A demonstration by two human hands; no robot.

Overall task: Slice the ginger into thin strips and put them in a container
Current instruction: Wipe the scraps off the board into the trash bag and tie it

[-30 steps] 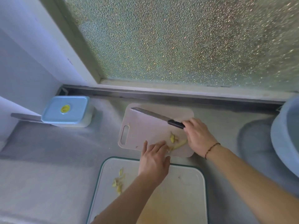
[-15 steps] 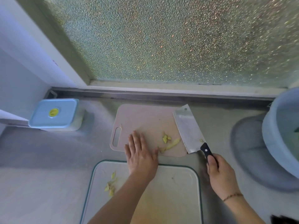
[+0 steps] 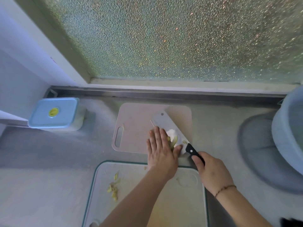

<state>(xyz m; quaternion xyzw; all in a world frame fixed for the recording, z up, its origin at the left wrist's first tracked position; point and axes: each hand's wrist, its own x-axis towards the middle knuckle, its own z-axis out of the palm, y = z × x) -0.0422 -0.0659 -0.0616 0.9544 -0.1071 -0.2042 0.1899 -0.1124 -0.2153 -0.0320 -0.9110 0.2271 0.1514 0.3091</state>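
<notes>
Fingers, left: straight and flat together, the left hand (image 3: 161, 149) pressing down on the pale ginger pieces (image 3: 174, 141) that lie against the cleaver blade (image 3: 170, 131); thumb stretched toward the handle end.
Fingers, right: the right hand (image 3: 211, 172) is wrapped round the black cleaver handle (image 3: 195, 153), forefinger along its side; the blade lies nearly flat on the pink cutting board (image 3: 136, 122).
Ginger on the blade: a small clump of yellow-green strips, partly hidden under the left fingers, with one speck near the heel of the blade.
Step in hand: to my eye the strips are being gathered onto the flat of the blade, ready to be carried off the board.
Done: the cutting looks finished, or close to it; no whole piece of ginger shows anywhere.
Left: moving the strips into a container; none has gone in that I can see.
Blue-lidded box (image 3: 55, 113): lid on, standing at the back left corner, well apart from the board; contents cannot be made out.
White tray with green rim (image 3: 91, 190): nearest the person, holding a loose scatter of ginger scraps (image 3: 114, 187), possibly peel, toward its left side.
Grey-blue basin (image 3: 288, 135): at the right edge, only partly in view; inside not visible.
</notes>
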